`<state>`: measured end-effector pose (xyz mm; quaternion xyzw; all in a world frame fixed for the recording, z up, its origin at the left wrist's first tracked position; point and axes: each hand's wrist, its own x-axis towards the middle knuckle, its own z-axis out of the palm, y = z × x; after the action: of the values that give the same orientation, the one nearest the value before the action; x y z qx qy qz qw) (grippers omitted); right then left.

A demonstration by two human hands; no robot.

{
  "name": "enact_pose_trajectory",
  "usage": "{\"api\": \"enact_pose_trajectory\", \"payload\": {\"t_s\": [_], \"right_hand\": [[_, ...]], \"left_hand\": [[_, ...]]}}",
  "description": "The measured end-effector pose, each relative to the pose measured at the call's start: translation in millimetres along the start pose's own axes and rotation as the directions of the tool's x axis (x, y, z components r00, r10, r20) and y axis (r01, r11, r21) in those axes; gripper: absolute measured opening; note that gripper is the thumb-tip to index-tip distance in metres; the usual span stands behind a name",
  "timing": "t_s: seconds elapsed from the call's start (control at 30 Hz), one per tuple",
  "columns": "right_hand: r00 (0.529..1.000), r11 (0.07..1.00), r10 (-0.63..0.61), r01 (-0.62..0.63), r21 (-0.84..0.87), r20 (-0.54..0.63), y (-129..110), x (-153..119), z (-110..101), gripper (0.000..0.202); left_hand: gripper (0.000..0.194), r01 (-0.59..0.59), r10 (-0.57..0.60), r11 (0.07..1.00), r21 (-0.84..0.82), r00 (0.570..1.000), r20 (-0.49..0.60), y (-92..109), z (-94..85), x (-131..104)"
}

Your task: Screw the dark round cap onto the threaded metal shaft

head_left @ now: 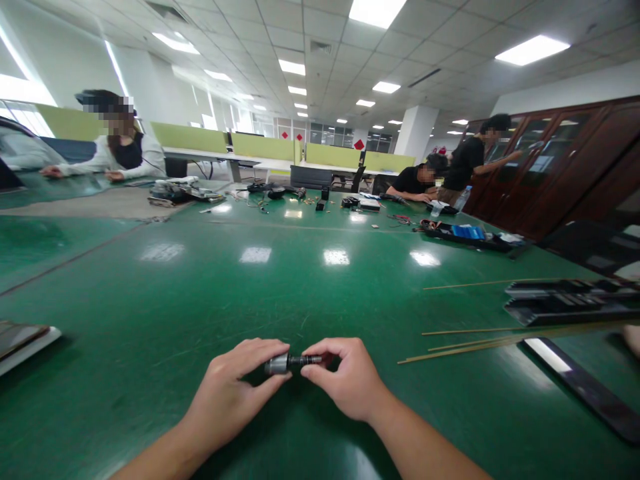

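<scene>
Low in the head view, just over the green table (pixel 320 297), a small metal part lies level between my hands: a silver cylinder (pixel 278 364) with a thin, dark, ridged shaft (pixel 304 360) pointing right. My left hand (pixel 235 383) has its thumb and fingers closed around the cylinder. On the other side, the thumb and index finger of my right hand (pixel 347 373) pinch at the shaft's end. The right fingertips partly hide that end. What exactly the part belongs to cannot be made out.
To the right lie thin brass-coloured rods (pixel 465 342), black metal rails (pixel 570 303) and a long dark bar (pixel 583 390). A flat tray-like object (pixel 25 343) sits at the left edge. Tools and parts lie farther back, with a black tray (pixel 467 233). Several people are around the table.
</scene>
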<state>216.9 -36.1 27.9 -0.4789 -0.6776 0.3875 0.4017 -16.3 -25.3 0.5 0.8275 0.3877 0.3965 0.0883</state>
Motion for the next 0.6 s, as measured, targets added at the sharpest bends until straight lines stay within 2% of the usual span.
{"api": "enact_pose_trajectory", "payload": {"t_s": [0.23, 0.6], "right_hand": [[1.000, 1.000, 0.000, 0.000, -0.004, -0.003, 0.8, -0.4, -0.4, 0.013], [1.000, 1.000, -0.010, 0.010, 0.011, -0.004, 4.8, -0.1, 0.2, 0.014]], "left_hand": [[0.032, 0.040, -0.040, 0.999, -0.017, 0.999, 0.002, 2.8, -0.2, 1.4], [0.035, 0.005, -0.005, 1.000, -0.012, 1.000, 0.000, 0.5, -2.3, 0.6]]}}
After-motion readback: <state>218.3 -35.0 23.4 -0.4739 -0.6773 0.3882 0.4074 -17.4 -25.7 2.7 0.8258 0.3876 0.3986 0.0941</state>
